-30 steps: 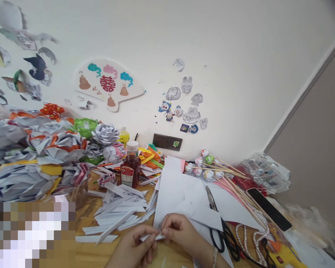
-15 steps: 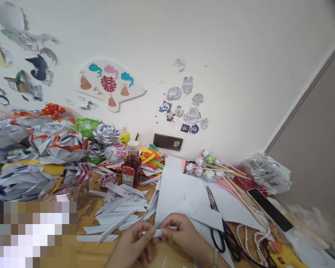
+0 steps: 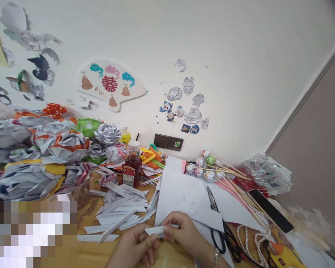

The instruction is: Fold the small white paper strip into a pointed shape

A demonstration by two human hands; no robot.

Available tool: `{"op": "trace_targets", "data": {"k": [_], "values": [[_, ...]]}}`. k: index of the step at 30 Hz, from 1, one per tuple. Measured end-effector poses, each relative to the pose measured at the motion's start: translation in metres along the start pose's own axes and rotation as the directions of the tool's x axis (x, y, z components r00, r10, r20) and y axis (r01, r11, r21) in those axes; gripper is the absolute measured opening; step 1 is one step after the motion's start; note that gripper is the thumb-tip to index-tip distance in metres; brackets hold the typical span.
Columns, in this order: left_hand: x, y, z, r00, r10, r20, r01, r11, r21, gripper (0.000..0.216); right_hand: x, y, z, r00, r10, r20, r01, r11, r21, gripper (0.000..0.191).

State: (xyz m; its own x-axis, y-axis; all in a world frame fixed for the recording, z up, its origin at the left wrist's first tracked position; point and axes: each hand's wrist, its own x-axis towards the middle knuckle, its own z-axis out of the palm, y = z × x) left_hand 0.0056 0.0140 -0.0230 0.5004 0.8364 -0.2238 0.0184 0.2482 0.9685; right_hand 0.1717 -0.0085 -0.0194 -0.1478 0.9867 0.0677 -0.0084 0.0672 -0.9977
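Note:
Between my two hands, at the near edge of the view, is a small folded strip of white paper [image 3: 157, 231]. My left hand [image 3: 139, 243] pinches its left part between thumb and fingers. The right end is gripped by my right hand [image 3: 181, 230], thumb on the near side, with a bracelet at the wrist. Just beyond them lies a loose pile of folded white paper strips [image 3: 123, 208]. White paper sheets [image 3: 178, 190] are spread under and behind my right hand. Black-handled scissors [image 3: 218, 219] rest on the sheets to the right.
A brown-red bottle [image 3: 131, 165] stands behind the strips. Folded paper flowers [image 3: 33, 178] heap up at the left. To the right lie wrapped lollipops on sticks [image 3: 209, 175], a phone [image 3: 270, 210], a bead string [image 3: 259, 238] and a yellow tool [image 3: 286, 255].
My fingers have shifted on the paper strip, so more of its left part shows above my left thumb. Both hands still hold it in about the same place.

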Motion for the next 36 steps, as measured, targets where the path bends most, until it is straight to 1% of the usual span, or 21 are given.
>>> {"op": "trace_targets", "data": {"k": [2,5,11,18,23,30,33,36], "values": [[-0.0011,0.0007,0.0008,1.000,0.012,0.006,-0.012,1.000,0.012,0.057,0.0002,-0.0001,-0.0006,1.000,0.019,0.001,-0.019,1.000,0.011,0.031],[-0.0042,0.0021,0.0016,1.000,0.020,0.014,-0.020,1.000,0.024,0.057,0.0003,-0.0010,-0.0007,0.998,0.044,0.034,-0.044,0.999,0.005,0.034],[-0.0077,0.0033,0.0015,0.999,0.016,0.033,-0.016,1.000,-0.001,0.058,0.0007,-0.0026,-0.0012,0.993,0.079,0.083,-0.079,0.997,-0.008,0.037],[-0.0067,0.0018,0.0008,0.999,0.021,0.036,-0.021,1.000,0.005,0.057,0.0003,-0.0008,-0.0019,0.994,0.052,0.101,-0.053,0.999,0.005,0.033],[-0.0074,0.0031,0.0009,0.999,-0.006,0.036,0.007,1.000,-0.015,0.059,-0.0003,-0.0004,-0.0009,0.992,0.064,0.110,-0.067,0.997,0.024,0.031],[-0.0094,0.0054,0.0024,1.000,0.003,0.030,-0.001,0.999,-0.037,0.058,0.0002,-0.0028,-0.0003,0.994,0.042,0.101,-0.039,0.999,-0.038,0.030],[-0.0087,0.0026,0.0032,1.000,0.009,0.020,-0.008,1.000,-0.012,0.058,0.0000,-0.0022,0.0003,0.995,0.034,0.096,-0.030,0.999,-0.040,0.031],[-0.0075,-0.0019,0.0032,0.999,0.025,0.033,-0.026,0.999,0.036,0.056,-0.0009,-0.0014,0.0023,0.997,0.016,0.080,-0.012,0.999,-0.053,0.029]]}}
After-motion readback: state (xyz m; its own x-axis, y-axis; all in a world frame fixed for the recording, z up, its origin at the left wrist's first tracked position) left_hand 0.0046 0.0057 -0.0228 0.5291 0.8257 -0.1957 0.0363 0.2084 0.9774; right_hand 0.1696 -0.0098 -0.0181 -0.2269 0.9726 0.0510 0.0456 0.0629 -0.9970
